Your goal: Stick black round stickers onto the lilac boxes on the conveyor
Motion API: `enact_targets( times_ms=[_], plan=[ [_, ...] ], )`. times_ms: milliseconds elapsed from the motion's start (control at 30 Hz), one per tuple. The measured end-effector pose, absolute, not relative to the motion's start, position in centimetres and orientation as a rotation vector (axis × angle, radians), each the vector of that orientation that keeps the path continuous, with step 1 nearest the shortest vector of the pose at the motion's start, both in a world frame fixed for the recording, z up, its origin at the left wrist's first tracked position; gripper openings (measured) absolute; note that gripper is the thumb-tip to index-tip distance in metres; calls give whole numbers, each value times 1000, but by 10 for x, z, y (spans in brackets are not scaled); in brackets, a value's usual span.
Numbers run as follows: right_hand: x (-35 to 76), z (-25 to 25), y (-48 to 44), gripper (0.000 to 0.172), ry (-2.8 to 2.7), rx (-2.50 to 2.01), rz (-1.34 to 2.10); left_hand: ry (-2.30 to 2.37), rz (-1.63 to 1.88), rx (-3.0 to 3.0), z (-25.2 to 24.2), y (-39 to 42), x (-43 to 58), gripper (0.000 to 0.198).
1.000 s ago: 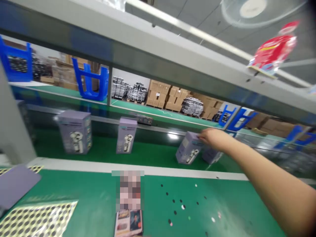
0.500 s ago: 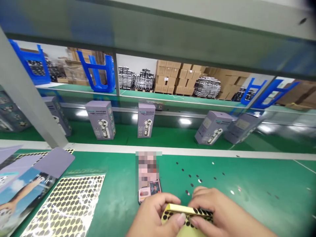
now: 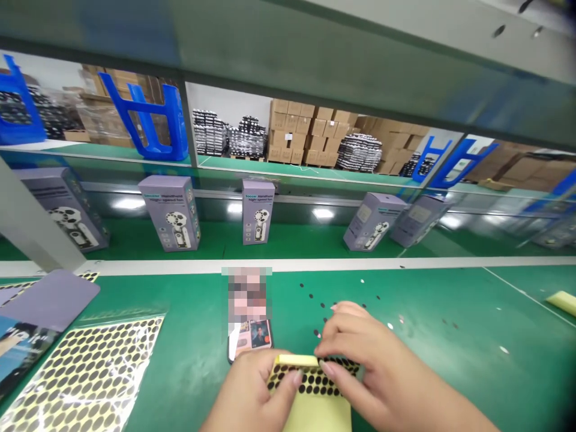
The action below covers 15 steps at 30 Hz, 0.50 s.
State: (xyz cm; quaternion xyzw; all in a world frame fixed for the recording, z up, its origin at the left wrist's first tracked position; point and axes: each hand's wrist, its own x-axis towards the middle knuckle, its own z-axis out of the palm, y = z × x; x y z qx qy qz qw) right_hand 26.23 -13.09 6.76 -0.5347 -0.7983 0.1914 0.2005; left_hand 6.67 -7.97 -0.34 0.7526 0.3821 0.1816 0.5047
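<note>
A yellow sheet of round black stickers (image 3: 315, 381) is between my hands at the bottom, its top edge folded over. My left hand (image 3: 254, 393) grips the sheet's left side, thumb on the front and fingers behind. At the upper edge, my right hand (image 3: 375, 360) has thumb and index finger pinched on the dotted strip; whether a single sticker is between the fingertips is too small to tell. Just beyond my left hand lies a phone (image 3: 249, 342), its upper part blurred out.
Another dotted sticker sheet (image 3: 90, 366) in clear film lies left, beside purple printed packaging (image 3: 63, 297). Loose black dots (image 3: 311, 296) are scattered beyond my right hand. Purple fan boxes (image 3: 258, 213) stand past the white rail (image 3: 288, 265). A metal post (image 3: 40, 222) rises at left.
The view has shifted, showing more of the right side. My right hand has risen off the sheet's front, its fingers now at the top edge, and more of the sheet shows.
</note>
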Motion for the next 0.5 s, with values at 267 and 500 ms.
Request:
enact_targets(
  times_ms=[267,500],
  plan=[
    [260,73,-133,13,-2362,-1594,350,909,460,1844,-4,-80,67,28],
    [263,71,-132,18,-2417,-1565,387,896,387,1849,-8,-79,65,25]
  ],
)
